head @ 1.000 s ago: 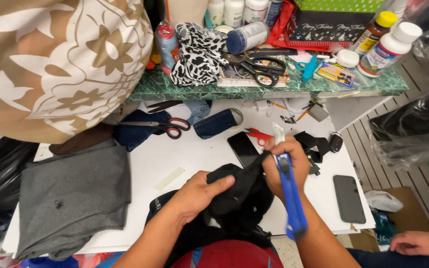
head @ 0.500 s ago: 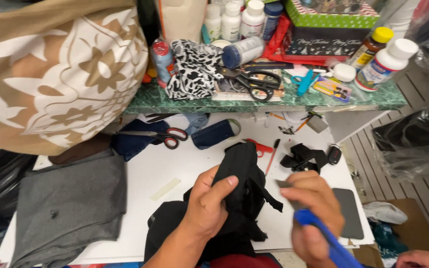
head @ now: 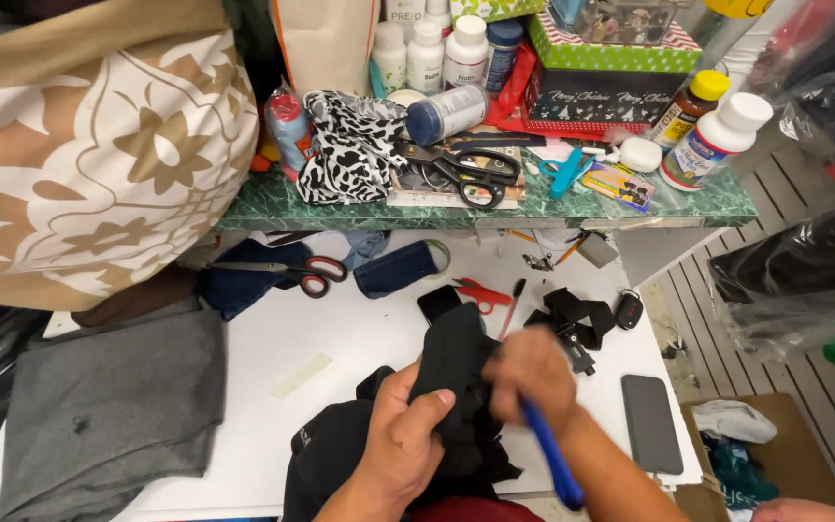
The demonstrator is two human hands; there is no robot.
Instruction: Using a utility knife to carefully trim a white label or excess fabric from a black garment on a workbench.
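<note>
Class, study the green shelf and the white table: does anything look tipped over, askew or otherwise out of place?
Yes. On the green shelf a white bottle with a blue cap lies on its side, while the bottles behind it stand upright. A black-and-white patterned cloth is bunched up and droops toward the shelf's front edge.

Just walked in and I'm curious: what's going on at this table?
A person is working on a piece of black fabric over a cluttered white table. The left hand grips the fabric, while the right hand, blurred, holds a blue-handled tool against it. Red-handled scissors and a dark phone lie nearby.
</note>
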